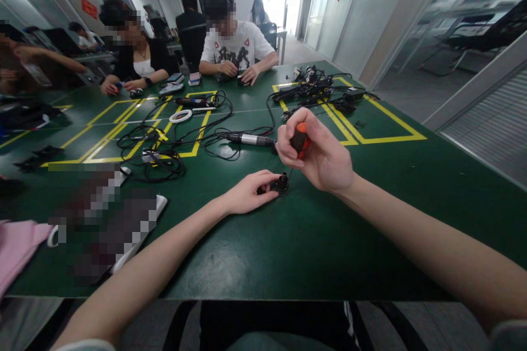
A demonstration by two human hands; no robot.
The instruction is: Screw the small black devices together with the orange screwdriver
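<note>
My left hand (pixel 249 193) rests on the green table (pixel 313 241) with its fingers pinched on a small black part (pixel 282 184), holding it down. My right hand (pixel 315 151) is closed around a screwdriver with an orange and black handle (pixel 300 139). Its thin shaft points down to the black part. Both hands meet near the middle of the table.
A silver and black tool (pixel 251 140) with tangled black cables (pixel 164 148) lies just beyond my hands. A white ring (pixel 180 115) and yellow tape lines (pixel 362 120) mark the table. More black cables and parts (pixel 317 88) lie far right. Two people sit across, working with their own hands.
</note>
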